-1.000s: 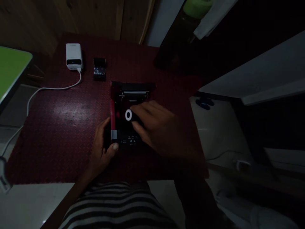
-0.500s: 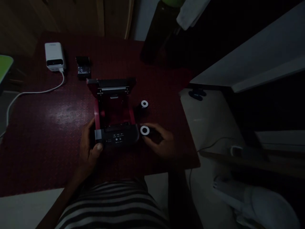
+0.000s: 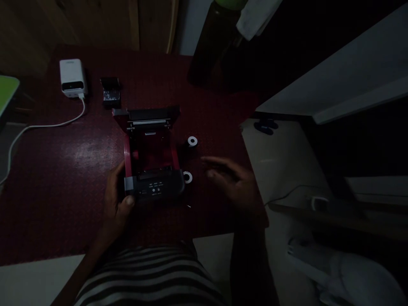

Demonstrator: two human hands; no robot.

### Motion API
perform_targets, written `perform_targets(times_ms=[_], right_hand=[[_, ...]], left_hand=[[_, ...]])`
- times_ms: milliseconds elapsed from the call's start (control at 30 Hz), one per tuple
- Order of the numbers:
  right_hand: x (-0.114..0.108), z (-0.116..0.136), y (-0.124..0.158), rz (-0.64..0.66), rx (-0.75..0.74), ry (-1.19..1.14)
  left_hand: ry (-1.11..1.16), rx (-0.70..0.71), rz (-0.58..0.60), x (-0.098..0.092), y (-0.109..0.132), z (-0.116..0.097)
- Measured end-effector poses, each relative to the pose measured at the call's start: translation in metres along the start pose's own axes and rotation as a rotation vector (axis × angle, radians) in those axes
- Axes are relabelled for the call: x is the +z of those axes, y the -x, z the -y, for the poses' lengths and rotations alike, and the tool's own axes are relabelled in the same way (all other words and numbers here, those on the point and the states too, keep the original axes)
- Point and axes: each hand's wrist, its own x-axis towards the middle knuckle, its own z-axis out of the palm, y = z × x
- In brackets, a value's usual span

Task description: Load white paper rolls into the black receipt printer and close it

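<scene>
One red-and-black printer (image 3: 161,187), or so it looks, sits mid-worktop (image 3: 219,110), its lid (image 3: 149,114) tipped up at the back. No roll visible in the bay (image 3: 154,151), but the light is poor.

Left hand (image 3: 116,199): grip pinches the printer's front-left corner, thumb on the front, fingers down the side. Right hand (image 3: 234,182): nothing held, grip loosely spread, right of the rolls and clear of them.

Two small rolls off the right side: near roll (image 3: 188,177) by the front corner, can't tell if it touches; far roll (image 3: 192,142) further back, apart from the body.

My read on the step: printer braced, bay open for access, rolls parked outside. Next move probably needs a steady left hold; if the right goes for a roll, tighten the grip around the outside, don't bump the other one.

Further out: black box (image 3: 111,93) back-left, then white charger (image 3: 72,78) with its cable (image 3: 59,126). Dark bottle (image 3: 213,46) back-right.
</scene>
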Motion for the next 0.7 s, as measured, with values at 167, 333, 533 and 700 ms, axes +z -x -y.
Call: perform_targets(times_ms=[167, 333, 533, 700], right_hand=[[0.031, -0.021, -0.062, -0.103, -0.115, 0.129], [0.048, -0.024, -0.079, -0.092, -0.126, 0.128], [-0.001, 0.053, -0.033, -0.011, -0.412, 0.216], [0.029, 0.106, -0.032, 0.32, -0.674, 0.556]], left_hand=[[-0.007, 0.067, 0.0, -0.001, -0.002, -0.001], [-0.016, 0.112, 0.022, -0.002, -0.004, -0.004], [-0.023, 0.096, 0.024, -0.003, -0.004, -0.007], [-0.033, 0.088, 0.036, -0.004, -0.003, -0.006]])
